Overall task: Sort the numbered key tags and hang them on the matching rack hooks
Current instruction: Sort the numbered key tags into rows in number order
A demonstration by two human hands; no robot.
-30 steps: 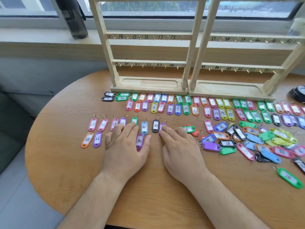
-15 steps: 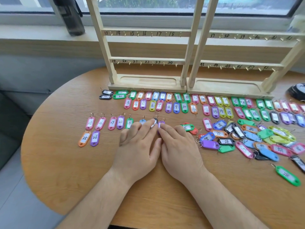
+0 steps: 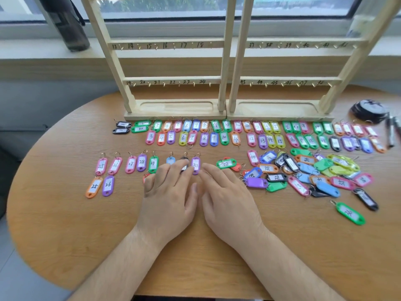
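Note:
Coloured numbered key tags lie on a round wooden table [image 3: 65, 224]. Two sorted rows [image 3: 217, 133] run below the wooden rack [image 3: 175, 109], whose numbered hooks [image 3: 171, 83] hang bare. A shorter row with tags 25 to 32 [image 3: 130, 164] lies nearer me. My left hand [image 3: 169, 196] lies flat, fingers straight, its tips over a black tag [image 3: 184, 159] and a blue tag [image 3: 170, 160]. My right hand [image 3: 227, 200] lies flat beside it, forefinger tip next to the purple tag 32 [image 3: 196, 165]. An unsorted heap [image 3: 308, 172] lies to the right.
A second rack [image 3: 280, 109] stands right of the first. A dark bottle [image 3: 67, 22] is on the window sill. A black round object [image 3: 368, 107] and pens [image 3: 391, 131] lie at the far right. A green tag [image 3: 350, 213] lies apart, near the right front.
My left hand slid right from the purple tag 30 until it lies beside my right hand, fingertips over the black and blue tags. My right hand stayed almost still.

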